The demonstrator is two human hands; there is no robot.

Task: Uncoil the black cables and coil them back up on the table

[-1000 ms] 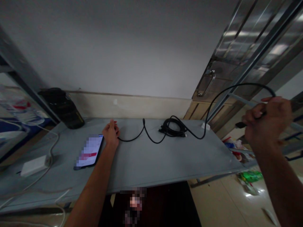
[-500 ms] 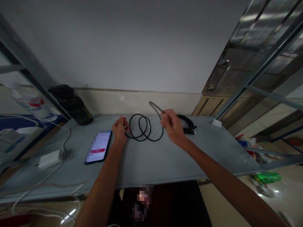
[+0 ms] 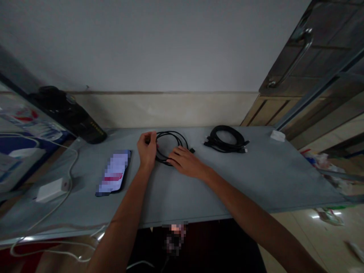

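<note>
While the left hand (image 3: pixel 146 149) pinches the coiled black cable (image 3: pixel 170 146) and the right hand (image 3: pixel 184 162) presses flat on it, any slackened grip could let the loops spring open toward the phone (image 3: pixel 113 172).

two black cable coils (image 3: pixel 170 146) (image 3: pixel 226 138), one phone (image 3: pixel 113 177), perhaps one charger (image 3: pixel 49 189)

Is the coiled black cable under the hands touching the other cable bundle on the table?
Apart. The head view shows bare table between the coiled cable and the cable bundle to its right.
</note>
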